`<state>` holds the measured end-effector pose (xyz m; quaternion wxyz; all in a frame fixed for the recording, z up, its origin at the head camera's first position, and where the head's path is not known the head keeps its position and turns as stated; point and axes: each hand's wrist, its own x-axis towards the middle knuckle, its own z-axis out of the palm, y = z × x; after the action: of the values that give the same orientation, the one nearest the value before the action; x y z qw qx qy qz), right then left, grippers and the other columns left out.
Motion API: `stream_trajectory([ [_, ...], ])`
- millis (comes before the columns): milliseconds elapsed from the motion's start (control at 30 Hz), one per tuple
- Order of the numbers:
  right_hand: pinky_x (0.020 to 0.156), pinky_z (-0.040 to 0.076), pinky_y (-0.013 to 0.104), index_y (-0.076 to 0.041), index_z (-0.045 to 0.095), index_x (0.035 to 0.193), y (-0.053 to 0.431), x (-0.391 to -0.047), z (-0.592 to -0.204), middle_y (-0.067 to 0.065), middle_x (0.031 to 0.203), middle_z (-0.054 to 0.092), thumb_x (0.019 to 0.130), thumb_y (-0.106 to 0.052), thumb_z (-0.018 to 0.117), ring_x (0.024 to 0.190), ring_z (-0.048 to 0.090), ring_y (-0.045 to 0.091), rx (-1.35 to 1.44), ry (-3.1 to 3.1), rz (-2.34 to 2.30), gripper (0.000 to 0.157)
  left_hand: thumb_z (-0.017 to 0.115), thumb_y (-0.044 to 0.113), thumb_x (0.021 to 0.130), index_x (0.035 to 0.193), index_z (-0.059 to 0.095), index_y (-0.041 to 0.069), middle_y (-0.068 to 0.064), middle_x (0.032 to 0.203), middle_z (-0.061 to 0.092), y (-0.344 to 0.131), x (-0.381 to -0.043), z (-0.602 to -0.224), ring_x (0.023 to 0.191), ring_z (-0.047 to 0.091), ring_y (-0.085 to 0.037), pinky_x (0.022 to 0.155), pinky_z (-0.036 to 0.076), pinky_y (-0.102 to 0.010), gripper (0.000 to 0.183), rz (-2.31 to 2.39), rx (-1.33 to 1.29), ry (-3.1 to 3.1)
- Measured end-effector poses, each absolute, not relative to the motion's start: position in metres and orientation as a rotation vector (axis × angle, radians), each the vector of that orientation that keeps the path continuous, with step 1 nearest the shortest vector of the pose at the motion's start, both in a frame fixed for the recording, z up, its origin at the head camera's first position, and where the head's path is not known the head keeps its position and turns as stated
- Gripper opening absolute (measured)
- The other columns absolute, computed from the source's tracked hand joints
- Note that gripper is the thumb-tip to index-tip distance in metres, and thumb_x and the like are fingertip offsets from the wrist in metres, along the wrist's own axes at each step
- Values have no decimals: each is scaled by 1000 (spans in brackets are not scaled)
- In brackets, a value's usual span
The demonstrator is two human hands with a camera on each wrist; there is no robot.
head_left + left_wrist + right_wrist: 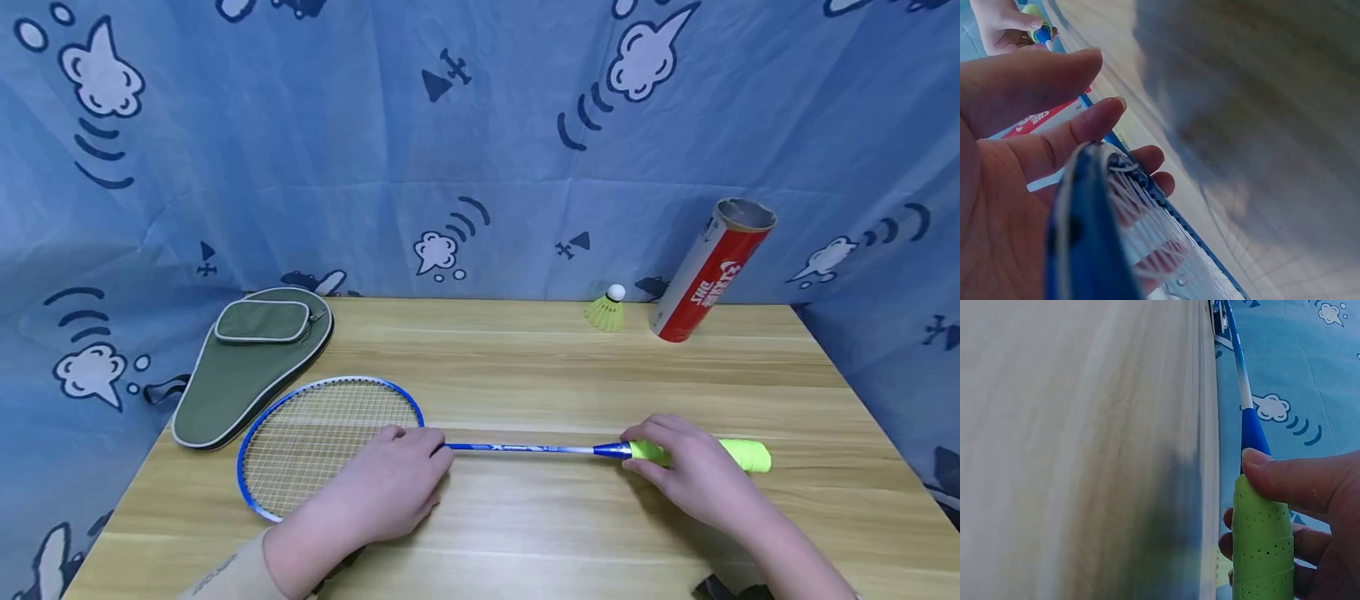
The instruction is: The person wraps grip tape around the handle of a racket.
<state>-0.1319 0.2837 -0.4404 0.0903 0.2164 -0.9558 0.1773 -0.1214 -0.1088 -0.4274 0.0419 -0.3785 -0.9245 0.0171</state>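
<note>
A blue-framed badminton racket lies sideways across both hands, its strung head on the left. My left hand holds it where the frame meets the shaft. In the left wrist view its fingertips show past the far side of the frame, beside the white strings. With my right hand I grip the lime-green handle, whose end sticks out to the right. The thumb presses along the top of the handle beside the blue cone; the other fingers reach behind it.
On the wooden table, a green racket cover lies at the back left. A yellow shuttlecock and a tilted-looking red and white tube stand at the back right. Blue patterned cloth hangs behind. A black object shows at the front edge.
</note>
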Motion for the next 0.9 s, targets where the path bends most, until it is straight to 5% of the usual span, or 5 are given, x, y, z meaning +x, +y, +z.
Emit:
stream_trajectory([
  [700, 81, 57, 42, -25, 75, 99, 292, -125, -449, -15, 99, 68, 75, -16, 93, 94, 63, 11, 581, -2929, 504, 32, 75, 41, 91, 103, 63, 18, 1, 112, 61, -97, -112, -437, 108, 62, -18, 90, 52, -42, 29, 31, -1172, -2846],
  [900, 83, 58, 44, -23, 74, 106, 292, -121, -445, -11, 105, 68, 80, -18, 90, 98, 65, 16, 533, -2932, 549, 31, 72, 41, 94, 123, 62, 18, -1, 123, 62, -99, -114, -433, 116, 62, -21, 95, 52, -43, 38, -101, -1113, -2845],
])
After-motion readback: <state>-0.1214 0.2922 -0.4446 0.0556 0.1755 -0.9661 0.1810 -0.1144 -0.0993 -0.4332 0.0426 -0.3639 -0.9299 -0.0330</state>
